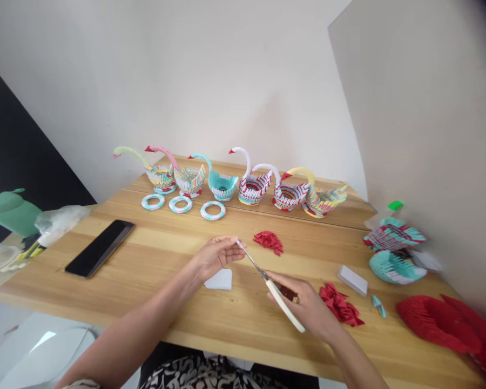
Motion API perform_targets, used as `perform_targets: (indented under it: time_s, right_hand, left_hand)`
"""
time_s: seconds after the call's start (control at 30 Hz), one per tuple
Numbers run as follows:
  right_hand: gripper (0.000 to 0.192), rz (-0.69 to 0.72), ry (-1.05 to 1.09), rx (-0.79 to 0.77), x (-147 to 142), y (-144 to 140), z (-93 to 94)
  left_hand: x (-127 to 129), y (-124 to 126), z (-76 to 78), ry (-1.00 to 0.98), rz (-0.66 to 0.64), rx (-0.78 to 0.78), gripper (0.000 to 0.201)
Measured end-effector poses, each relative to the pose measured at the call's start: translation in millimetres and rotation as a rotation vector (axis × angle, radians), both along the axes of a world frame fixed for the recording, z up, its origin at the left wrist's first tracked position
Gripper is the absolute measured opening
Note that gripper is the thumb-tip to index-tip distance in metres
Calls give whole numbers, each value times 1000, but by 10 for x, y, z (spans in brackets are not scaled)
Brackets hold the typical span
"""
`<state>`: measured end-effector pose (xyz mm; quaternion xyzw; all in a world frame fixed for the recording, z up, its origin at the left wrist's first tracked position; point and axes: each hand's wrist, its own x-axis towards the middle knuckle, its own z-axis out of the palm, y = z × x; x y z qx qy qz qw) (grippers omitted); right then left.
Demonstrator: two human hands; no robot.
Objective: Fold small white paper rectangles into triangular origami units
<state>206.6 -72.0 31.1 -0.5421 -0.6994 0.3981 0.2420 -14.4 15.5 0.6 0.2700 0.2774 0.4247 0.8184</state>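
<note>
Over the middle of the table, my left hand pinches a tiny white piece between thumb and finger; it looks like paper, though too small to make out well. My right hand is closed around white-handled scissors. Their slim metal blades point up and left, with the tips right at the white piece. Beneath my left wrist lies a white paper sheet or stack. Folded red paper pieces form a pile beyond the scissors, and another red pile lies right of my right hand.
Several paper swans line the back of the wooden table, with paper rings before them. A phone lies at left. Rightward are a white block, turquoise paper bodies and a red paper piece.
</note>
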Motion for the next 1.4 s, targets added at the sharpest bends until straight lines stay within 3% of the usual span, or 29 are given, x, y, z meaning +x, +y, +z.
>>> perform_targets:
  time_s: [0.77, 0.9, 1.1, 1.2, 1.3, 1.4]
  right_hand:
    - [41, 34, -36, 29, 14, 22, -32]
    - [38, 66, -125, 153, 3, 12, -46]
    - [40, 5, -523, 445, -110, 8, -87]
    - [37, 20, -389, 378, -144, 47, -94]
    - [34, 41, -153, 218, -146, 69, -83]
    - [37, 75, -49, 88, -86, 69, -58]
  left_hand:
    - [9, 2, -19, -40, -10, -47, 6]
    - [26, -14, -20, 1, -7, 9, 17]
    - [84, -24, -64, 42, 90, 69, 23]
    - [86, -13, -79, 32, 91, 45, 23]
    - [74, -1, -87, 23, 88, 35, 19]
    - [50, 20, -88, 8, 93, 31, 15]
